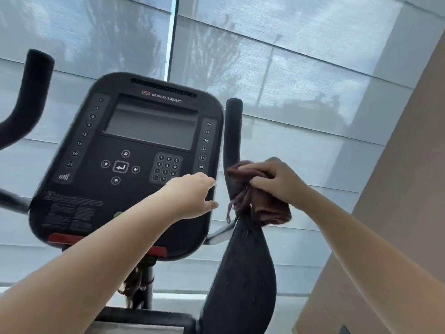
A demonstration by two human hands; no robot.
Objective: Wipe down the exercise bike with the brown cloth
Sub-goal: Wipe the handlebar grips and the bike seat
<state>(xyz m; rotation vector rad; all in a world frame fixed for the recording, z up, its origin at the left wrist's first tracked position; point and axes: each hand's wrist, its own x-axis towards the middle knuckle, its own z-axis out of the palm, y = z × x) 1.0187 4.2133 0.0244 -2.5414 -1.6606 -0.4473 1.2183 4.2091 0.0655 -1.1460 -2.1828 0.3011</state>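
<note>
Filling the background, a pale window blind (313,68) spans the view, with a beige wall (397,213) along the right edge. In front of it stands the bike, whose black console (134,165) tilts slightly and carries a grey screen (151,124), a keypad (166,168) and arrow buttons around an enter key (121,167). A curved left handlebar (26,97) rises at the far left, partly cut off by the frame. The right handlebar (232,145) stands upright just beside the console's right edge and widens lower down into a broad black pad (240,273). Two bare forearms reach up from the bottom of the frame. The left hand (192,196) is unclenched, its fingers extended against the console's lower right edge and holding nothing. The right hand (272,182) is closed around the cloth (267,210), pressing it onto the right handlebar at the bend where the grip meets the pad. The brown cloth bunches under the palm, wraps partly round the bar and hangs below the hand, with a loose frayed thread (230,208) dangling to its left.
</note>
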